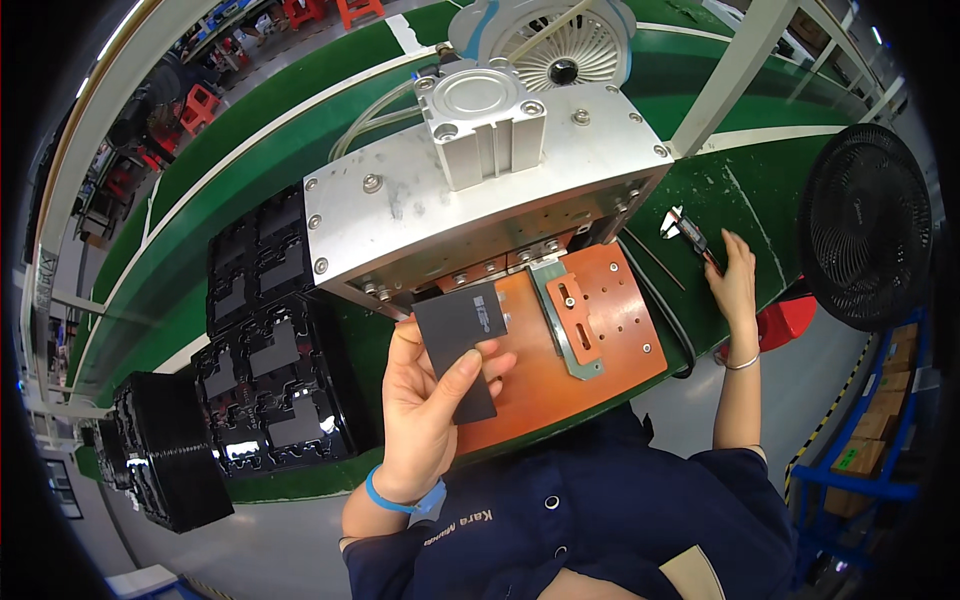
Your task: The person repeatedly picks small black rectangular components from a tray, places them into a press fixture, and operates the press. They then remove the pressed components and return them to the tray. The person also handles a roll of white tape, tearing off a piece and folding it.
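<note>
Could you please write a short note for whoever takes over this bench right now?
Left hand: holds a dark flat rectangular part above the orange fixture plate, in front of the metal press.
Right hand: on the green bench, fingertips at the caliper; whether it grips it is unclear.
Black trays of similar parts sit to the left.
Done: one part picked up.
Left: the part is not yet on the fixture.

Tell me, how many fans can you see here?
2: a white round fan behind the grey metal press, and a black round fan at the right. Others may be hidden.
</note>
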